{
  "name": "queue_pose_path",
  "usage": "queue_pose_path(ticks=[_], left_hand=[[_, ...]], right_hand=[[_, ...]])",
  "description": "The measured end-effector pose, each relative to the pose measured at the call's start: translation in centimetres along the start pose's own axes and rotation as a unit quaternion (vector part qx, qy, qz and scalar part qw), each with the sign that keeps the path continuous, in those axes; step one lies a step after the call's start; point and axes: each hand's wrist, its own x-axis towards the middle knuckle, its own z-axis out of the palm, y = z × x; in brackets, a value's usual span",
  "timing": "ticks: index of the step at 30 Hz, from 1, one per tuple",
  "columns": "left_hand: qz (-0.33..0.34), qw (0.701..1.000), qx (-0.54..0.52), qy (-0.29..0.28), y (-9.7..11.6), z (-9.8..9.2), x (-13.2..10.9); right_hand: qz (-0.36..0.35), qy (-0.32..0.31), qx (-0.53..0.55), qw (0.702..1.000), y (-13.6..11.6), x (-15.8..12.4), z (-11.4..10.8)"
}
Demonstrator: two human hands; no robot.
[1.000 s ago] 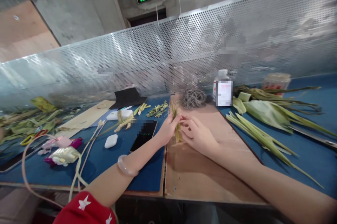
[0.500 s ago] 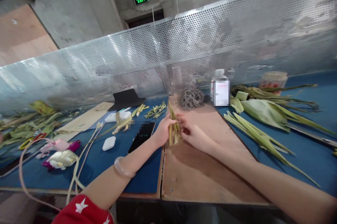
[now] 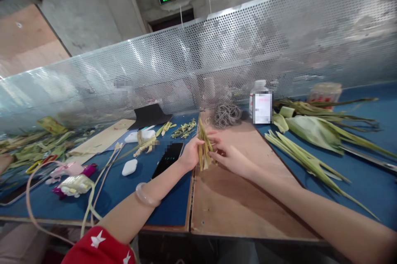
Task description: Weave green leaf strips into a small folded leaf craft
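Note:
Over the bare wooden board [image 3: 235, 202], my left hand [image 3: 190, 154] is closed round a small upright bundle of yellow-green leaf strips [image 3: 204, 157], which look like corn husk. My right hand [image 3: 229, 158] meets the bundle from the right, thumb and fingertips closing on its side; the exact contact is partly hidden. Behind the bundle lies a tangled coil of grey cord [image 3: 228, 115]. A black phone [image 3: 167, 160] rests left of my left hand, beside a white earphone case [image 3: 129, 167].
To the right are a white bottle [image 3: 262, 103], split green leaves [image 3: 305, 156], a broad pale husk [image 3: 314, 132] and a metal blade [image 3: 369, 157]. Leaf scraps [image 3: 184, 129], scissors [image 3: 40, 164] and a cabled device [image 3: 74, 185] lie left. A perforated metal screen [image 3: 173, 65] stands behind.
My right hand's fingers have shifted slightly on the leaf strips, and the strips show a little more spread. The view has moved slightly; my left hand keeps its hold.

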Motion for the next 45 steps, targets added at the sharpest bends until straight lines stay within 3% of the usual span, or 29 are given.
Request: queue_pose_path(ticks=[12, 17, 27, 35, 45], left_hand=[[0.002, 0.999, 0.027, -0.02, 0.1, 0.4, -0.3], [0.055, 0.99, 0.131, 0.016, 0.2, 0.8, -0.5], [0.1, 0.965, 0.228, 0.087, 0.3, 2.3, -1.5], [0.177, 0.95, 0.226, 0.124, 0.2, 2.8, -1.8], [0.197, 0.938, 0.25, 0.138, 0.4, 3.9, -2.7]], right_hand=[[-0.022, -0.011, -0.01, 1.0, 0.6, 0.2, 0.4], [-0.053, -0.004, -0.038, 0.998, 0.5, 0.2, 1.0], [-0.065, -0.019, -0.084, 0.994, -0.2, 0.1, 2.0], [-0.004, -0.043, -0.111, 0.993, -1.6, -0.6, 2.2], [-0.025, -0.035, -0.06, 0.997, -1.4, -0.9, 2.6]])
